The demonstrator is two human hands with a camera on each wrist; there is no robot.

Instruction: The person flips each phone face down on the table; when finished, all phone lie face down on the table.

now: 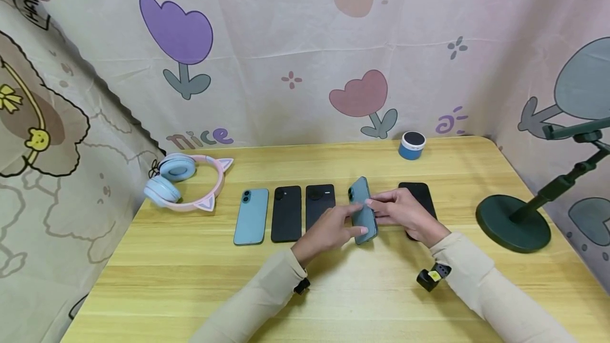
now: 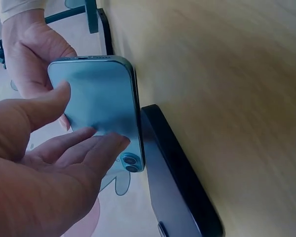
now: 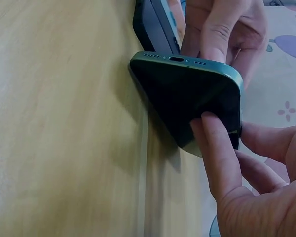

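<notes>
A teal smartphone point(image 1: 363, 219) stands tilted on its long edge, its camera end away from me. My right hand point(image 1: 407, 210) pinches it near the right edge, with fingers point(image 3: 214, 143) on the dark screen and the thumb at the edge. On the phone's back rest the thumb and extended fingertips of my left hand point(image 1: 331, 229). Left of it lie a dark phone point(image 1: 320, 200), partly covered by my left hand, another black phone point(image 1: 286, 213) and a light blue phone point(image 1: 251, 221). Beneath my right hand, a black phone point(image 1: 419, 192) is partly hidden.
Pink and blue cat-ear headphones point(image 1: 177, 167) lie at the back left of the wooden table point(image 1: 343, 300). A blue and white round container point(image 1: 412, 146) stands near the back edge. On the right is a dark green stand point(image 1: 512, 224) with an arm reaching up.
</notes>
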